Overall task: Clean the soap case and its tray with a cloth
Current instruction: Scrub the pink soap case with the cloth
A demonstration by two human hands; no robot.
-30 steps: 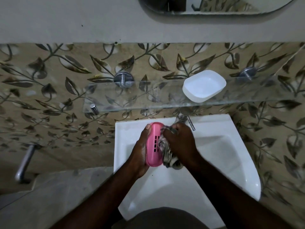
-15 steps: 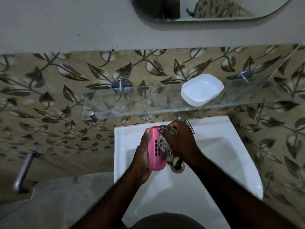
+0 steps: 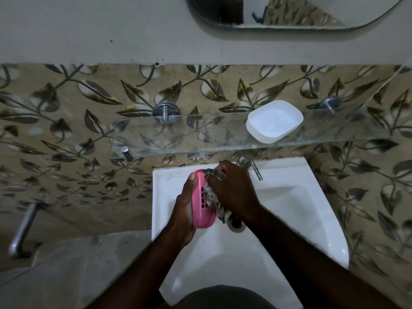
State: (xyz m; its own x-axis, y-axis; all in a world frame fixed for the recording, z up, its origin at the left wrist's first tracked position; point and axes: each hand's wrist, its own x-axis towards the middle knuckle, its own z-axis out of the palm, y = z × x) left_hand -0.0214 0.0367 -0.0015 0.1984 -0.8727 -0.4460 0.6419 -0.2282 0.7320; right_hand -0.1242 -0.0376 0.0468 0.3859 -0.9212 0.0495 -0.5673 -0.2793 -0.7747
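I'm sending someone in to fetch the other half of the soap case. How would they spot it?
Look above the white sink to the glass shelf on the leaf-patterned wall. Toward its right end sits a white dish, open side up. It is the only thing lying on that shelf.

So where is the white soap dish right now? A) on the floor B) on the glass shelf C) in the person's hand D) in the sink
B: the white soap dish sits on the glass shelf, above the sink.
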